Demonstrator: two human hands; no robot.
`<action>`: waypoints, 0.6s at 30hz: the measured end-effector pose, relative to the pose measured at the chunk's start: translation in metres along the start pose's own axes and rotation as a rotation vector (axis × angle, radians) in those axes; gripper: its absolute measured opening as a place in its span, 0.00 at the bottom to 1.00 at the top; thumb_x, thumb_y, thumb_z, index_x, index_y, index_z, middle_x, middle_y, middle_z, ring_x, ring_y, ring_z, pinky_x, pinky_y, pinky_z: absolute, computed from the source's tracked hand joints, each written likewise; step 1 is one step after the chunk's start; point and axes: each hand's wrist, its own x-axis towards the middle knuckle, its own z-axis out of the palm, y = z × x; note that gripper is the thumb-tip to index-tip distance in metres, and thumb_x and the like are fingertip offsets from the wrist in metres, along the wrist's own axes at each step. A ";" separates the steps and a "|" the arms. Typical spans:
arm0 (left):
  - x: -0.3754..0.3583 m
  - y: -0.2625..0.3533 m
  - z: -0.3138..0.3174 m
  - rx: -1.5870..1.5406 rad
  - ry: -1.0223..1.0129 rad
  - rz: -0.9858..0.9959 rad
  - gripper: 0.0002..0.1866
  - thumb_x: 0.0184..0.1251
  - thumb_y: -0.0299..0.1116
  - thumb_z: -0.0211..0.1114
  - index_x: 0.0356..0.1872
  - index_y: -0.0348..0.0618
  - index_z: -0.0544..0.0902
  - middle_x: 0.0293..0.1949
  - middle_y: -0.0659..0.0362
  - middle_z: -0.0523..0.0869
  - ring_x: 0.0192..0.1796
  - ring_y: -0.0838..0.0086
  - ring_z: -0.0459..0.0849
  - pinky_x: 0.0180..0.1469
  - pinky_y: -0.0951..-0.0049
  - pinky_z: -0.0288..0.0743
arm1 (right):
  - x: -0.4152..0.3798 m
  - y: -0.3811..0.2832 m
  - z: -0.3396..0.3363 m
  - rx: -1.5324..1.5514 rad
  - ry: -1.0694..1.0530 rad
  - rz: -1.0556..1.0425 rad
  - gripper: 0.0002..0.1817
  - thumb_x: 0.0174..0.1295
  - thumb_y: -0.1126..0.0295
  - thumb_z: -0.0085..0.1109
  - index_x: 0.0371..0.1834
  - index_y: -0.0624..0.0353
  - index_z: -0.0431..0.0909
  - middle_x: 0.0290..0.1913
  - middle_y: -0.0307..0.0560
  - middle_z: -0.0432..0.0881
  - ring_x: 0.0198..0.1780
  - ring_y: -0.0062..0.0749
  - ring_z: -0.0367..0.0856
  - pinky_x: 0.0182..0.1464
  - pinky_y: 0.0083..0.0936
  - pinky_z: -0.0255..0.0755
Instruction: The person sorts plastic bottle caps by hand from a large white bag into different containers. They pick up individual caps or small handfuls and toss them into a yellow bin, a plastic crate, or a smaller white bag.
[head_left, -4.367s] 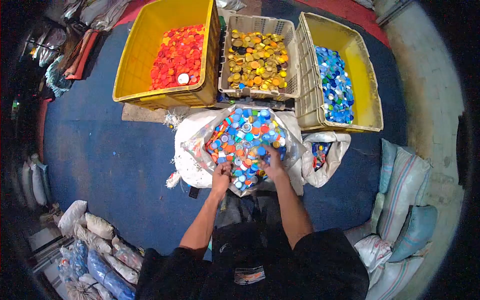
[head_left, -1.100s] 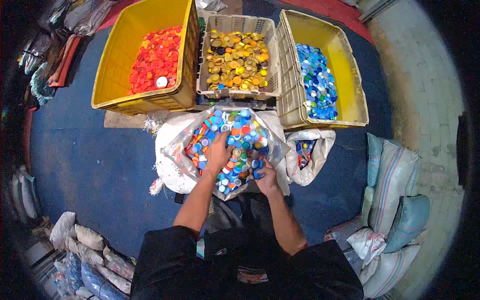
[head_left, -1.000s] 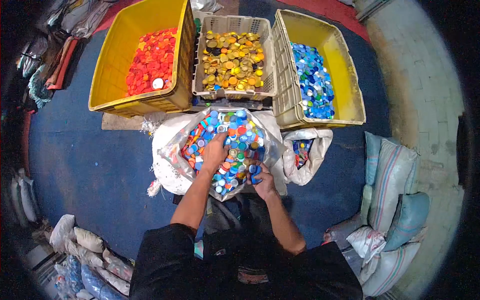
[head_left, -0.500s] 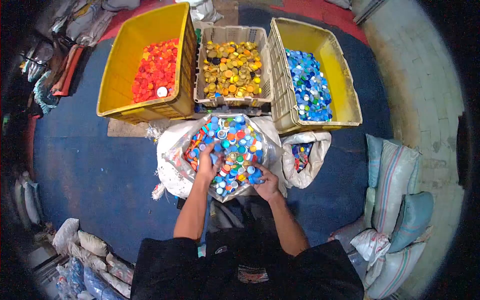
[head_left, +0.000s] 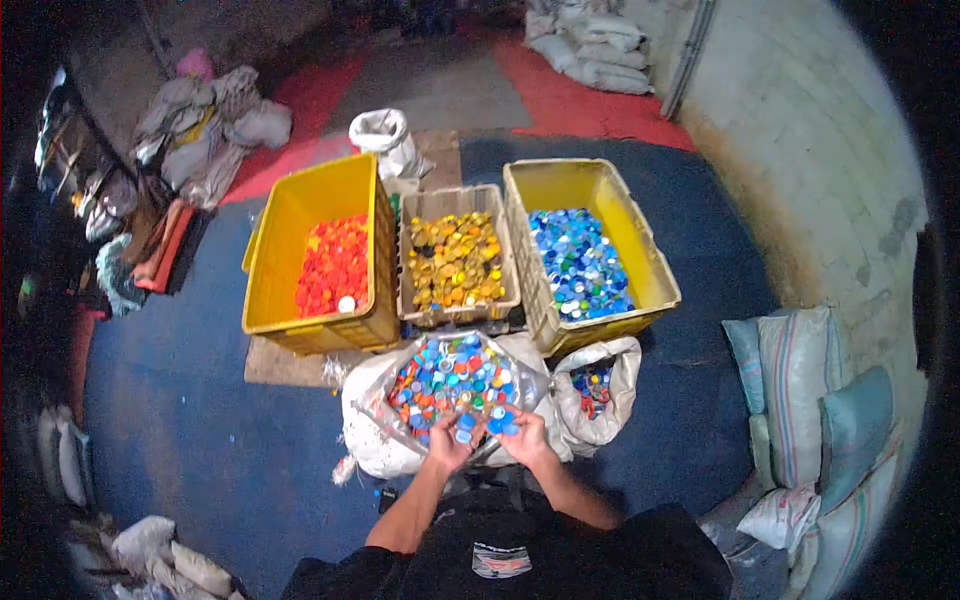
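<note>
Mixed plastic bottle caps in many colours fill an open white sack in front of me. Over the sack's near edge, my left hand is cupped around several blue bottle caps. Close beside it, my right hand is curled around more blue bottle caps, one of them white-topped. Both hands are turned palm up, a small gap between them. The undersides of the fingers are partly hidden by the caps.
Behind the sack stand a yellow crate of red caps, a pale crate of yellow and gold caps, and another yellow crate of blue caps. A smaller open sack sits right. Filled sacks lean by the wall.
The view has tilted up, showing more of the floor behind the crates. My hands have come closer together and back to the sack's near edge, holding blue caps.
</note>
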 end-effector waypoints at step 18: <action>0.137 -0.095 0.101 0.352 0.038 -0.202 0.10 0.62 0.37 0.52 0.29 0.42 0.73 0.28 0.53 0.75 0.30 0.62 0.76 0.32 0.64 0.79 | -0.013 -0.118 -0.031 0.212 0.381 -0.449 0.09 0.43 0.70 0.49 0.30 0.60 0.70 0.32 0.47 0.75 0.35 0.40 0.75 0.43 0.34 0.74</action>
